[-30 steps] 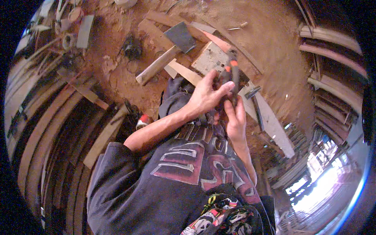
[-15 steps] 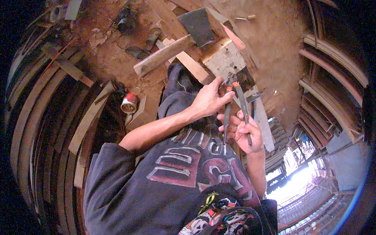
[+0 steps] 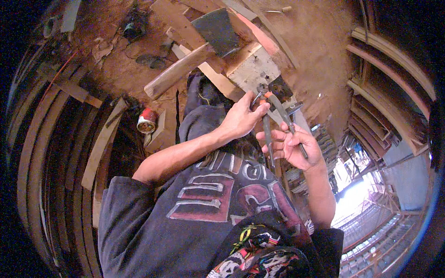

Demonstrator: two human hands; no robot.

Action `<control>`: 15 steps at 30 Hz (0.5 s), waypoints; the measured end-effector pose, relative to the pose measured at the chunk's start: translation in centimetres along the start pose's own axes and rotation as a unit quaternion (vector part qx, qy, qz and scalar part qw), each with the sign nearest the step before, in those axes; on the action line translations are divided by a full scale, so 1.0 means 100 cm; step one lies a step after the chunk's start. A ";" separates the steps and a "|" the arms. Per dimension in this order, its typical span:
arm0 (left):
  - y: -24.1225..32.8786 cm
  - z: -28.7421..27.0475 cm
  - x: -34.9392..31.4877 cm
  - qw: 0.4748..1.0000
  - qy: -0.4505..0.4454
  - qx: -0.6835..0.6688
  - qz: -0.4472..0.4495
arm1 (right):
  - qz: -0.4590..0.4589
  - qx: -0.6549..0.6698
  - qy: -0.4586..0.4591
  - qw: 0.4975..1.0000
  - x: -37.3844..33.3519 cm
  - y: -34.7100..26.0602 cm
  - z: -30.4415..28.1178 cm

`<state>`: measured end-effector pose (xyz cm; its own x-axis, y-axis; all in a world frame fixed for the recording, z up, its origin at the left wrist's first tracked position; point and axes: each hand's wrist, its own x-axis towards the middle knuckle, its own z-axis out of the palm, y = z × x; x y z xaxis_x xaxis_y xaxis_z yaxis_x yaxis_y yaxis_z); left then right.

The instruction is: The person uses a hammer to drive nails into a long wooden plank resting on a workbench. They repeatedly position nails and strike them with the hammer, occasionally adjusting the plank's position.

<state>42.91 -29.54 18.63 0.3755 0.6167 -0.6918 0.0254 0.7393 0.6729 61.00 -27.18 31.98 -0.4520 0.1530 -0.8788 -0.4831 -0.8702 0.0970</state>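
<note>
My right hand [image 3: 299, 144] is closed around one dark handle of a pair of pliers [image 3: 274, 107] with orange parts near the joint. The two handles stand apart, the other lying by my fingertips. By the pliers' jaws, my left hand [image 3: 242, 118] pinches a thin metal piece [image 3: 256, 98]; its far end meets the jaws, and its kind is unclear. Just beyond them is a pale wooden block [image 3: 256, 67] with small dark holes. A tool with a broad dark head [image 3: 217, 32] and a wooden handle [image 3: 176, 72] rests against the block's far left side.
A red and white can [image 3: 147, 121] stands to the left beside a wood offcut [image 3: 160, 132]. Long boards [image 3: 60, 153] are stacked along the left, and more planks [image 3: 394, 69] line the right. A small wood-handled tool [image 3: 283, 10] lies on the dirt floor at the back.
The view has shifted, so the block and tools appear farther left. The pliers' handles are spread slightly wider. Both hands keep their holds.
</note>
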 end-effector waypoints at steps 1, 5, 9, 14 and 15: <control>-0.006 0.003 0.000 1.000 -0.005 -0.014 -0.003 | 0.006 -0.021 0.011 1.000 -0.001 -0.003 0.004; -0.009 0.008 0.000 0.998 -0.025 -0.061 -0.023 | 0.031 -0.126 0.060 0.990 -0.006 -0.012 0.011; -0.005 0.010 -0.002 0.997 -0.041 -0.065 -0.024 | 0.047 -0.171 0.086 0.980 -0.007 -0.014 0.012; -0.006 0.014 -0.001 0.997 -0.029 -0.071 -0.031 | 0.063 -0.204 0.102 0.972 -0.005 -0.022 0.012; -0.005 0.014 -0.001 0.997 -0.030 -0.067 -0.035 | 0.072 -0.228 0.111 0.965 -0.003 -0.026 0.018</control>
<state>44.13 -30.38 18.71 0.4326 0.5482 -0.7158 -0.0688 0.8117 0.5801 61.08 -24.10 32.87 -0.2941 -0.0457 -0.9547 -0.0239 -0.9982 0.0552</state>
